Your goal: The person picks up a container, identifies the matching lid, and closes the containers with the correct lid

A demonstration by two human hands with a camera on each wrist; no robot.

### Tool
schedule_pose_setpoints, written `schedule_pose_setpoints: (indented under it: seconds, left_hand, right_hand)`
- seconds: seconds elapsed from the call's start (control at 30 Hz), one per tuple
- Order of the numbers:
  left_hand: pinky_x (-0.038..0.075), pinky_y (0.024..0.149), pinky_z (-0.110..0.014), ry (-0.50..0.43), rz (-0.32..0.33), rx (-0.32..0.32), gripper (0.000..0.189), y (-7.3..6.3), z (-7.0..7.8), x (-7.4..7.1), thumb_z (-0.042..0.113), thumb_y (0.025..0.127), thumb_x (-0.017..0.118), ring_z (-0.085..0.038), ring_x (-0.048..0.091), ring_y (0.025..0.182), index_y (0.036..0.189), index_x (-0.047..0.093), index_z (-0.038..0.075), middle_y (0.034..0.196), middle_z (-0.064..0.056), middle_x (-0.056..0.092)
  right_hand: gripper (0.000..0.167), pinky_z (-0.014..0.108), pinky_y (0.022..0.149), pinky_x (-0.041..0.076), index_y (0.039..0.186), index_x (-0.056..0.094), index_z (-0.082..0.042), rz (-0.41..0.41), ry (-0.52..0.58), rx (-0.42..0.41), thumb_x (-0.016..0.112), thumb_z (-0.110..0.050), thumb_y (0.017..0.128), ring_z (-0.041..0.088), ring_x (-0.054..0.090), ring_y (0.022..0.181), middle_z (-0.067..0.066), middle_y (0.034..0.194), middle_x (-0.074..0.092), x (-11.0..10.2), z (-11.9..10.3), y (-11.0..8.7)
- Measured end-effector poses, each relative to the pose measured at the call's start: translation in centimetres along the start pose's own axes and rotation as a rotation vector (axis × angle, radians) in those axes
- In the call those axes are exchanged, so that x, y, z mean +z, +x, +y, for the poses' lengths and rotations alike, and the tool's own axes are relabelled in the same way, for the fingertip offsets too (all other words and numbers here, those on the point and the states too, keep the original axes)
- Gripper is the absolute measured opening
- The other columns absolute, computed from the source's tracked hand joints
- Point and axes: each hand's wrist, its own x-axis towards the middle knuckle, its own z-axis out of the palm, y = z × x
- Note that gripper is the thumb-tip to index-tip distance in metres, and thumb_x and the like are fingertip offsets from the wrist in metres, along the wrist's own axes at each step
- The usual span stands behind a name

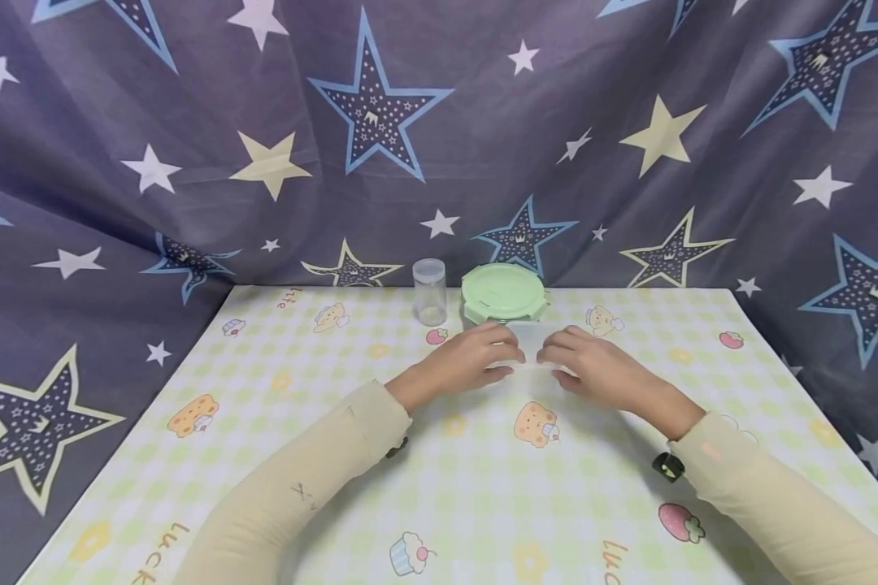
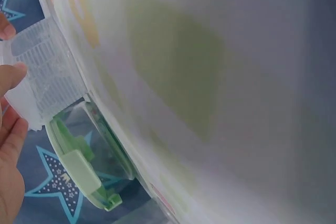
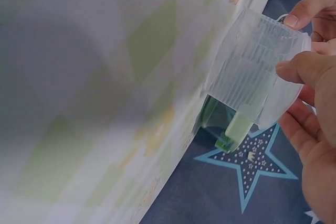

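Note:
A small translucent plastic box (image 1: 530, 338) with ribbed sides stands on the table in front of me, its whitish lid (image 3: 287, 100) tilted at the top. My left hand (image 1: 475, 356) grips one side of the upper part, thumb on the near face and fingers behind. From the other side my right hand (image 1: 598, 370) pinches the rim and lid in the same way. In the left wrist view the ribbed wall of the box (image 2: 55, 69) shows plainly, and its base meets the tablecloth.
Right behind the box sits a round glass food container with a pale green clip lid (image 1: 503, 290). Left of it stands a clear cylindrical jar (image 1: 430, 297) with a lid. A checked cloth (image 1: 380, 487) covers the table, and a star-patterned curtain (image 1: 475, 187) hangs behind.

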Motion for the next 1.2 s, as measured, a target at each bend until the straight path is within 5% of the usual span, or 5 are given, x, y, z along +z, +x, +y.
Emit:
schedule_pose_setpoints:
  seconds: [0.63,1.2]
  left_hand:
    - [0.049,0.094,-0.024,0.041,-0.091,-0.093,0.023,4.9,-0.2,2.0,0.014,0.093,0.077,-0.018,0.060,0.106,0.115,0.076,0.014,0.113,-0.001,0.066]
    - [0.051,0.089,-0.023,0.115,-0.107,-0.154,0.023,8.9,-0.7,3.8,0.013,0.093,0.076,-0.015,0.061,0.101,0.116,0.077,0.016,0.104,-0.001,0.064]
  right_hand:
    - [0.030,0.048,0.096,0.051,0.104,0.067,-0.003,0.012,0.003,0.116,0.079,0.008,0.079,0.026,0.059,0.100,0.005,0.104,0.064,-0.8,3.0,-2.4]
    - [0.030,0.044,0.081,0.053,0.101,0.067,-0.004,0.036,-0.049,0.185,0.075,0.014,0.079,0.030,0.060,0.096,0.008,0.102,0.065,-1.5,5.4,-3.7]
